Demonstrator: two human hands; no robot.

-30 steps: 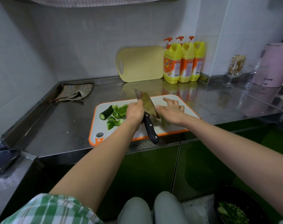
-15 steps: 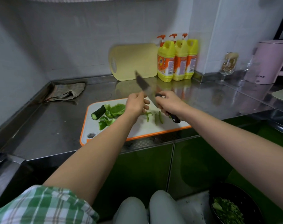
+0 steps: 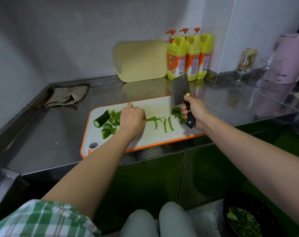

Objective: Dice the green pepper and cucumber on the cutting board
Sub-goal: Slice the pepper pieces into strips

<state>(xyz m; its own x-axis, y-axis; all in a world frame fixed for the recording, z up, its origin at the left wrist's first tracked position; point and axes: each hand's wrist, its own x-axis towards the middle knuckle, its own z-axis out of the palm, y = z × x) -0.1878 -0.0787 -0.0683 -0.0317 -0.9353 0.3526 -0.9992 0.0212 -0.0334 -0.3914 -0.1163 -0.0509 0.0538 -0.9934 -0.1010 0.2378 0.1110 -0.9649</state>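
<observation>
Head view: a steel counter (image 3: 51, 134) is seen from above, with both bare forearms reaching forward to it
Cutting board (image 3: 150, 135): white with an orange rim, laid along the counter's front edge
Cucumber (image 3: 101, 120): one dark stub, uncut, lying near the board's left edge
Pepper chunks (image 3: 111, 124): broad curved pieces heaped just beside the cucumber, on its right
Pepper strips (image 3: 167, 124): thin lengths spread over the middle of the board, not yet cut across
Diced pile (image 3: 177, 112): small green bits gathered near the board's right edge, just beside the right hand
Left hand (image 3: 132, 119): held knuckles up with fingers curled under, over the ends of some strips; whether they are pinched or only pressed cannot be told
Right hand (image 3: 195, 112): wrapped round the black handle of the cleaver (image 3: 180, 90), whose blade is raised above the board's back right corner
Handling, cucumber: judged firm, round and wet at the cut face, so likely to roll; best steadied from above at mid-length
Handling, pepper: judged light, springy and slick-skinned; strips are best bunched side by side and held down near the ends away from the blade
</observation>
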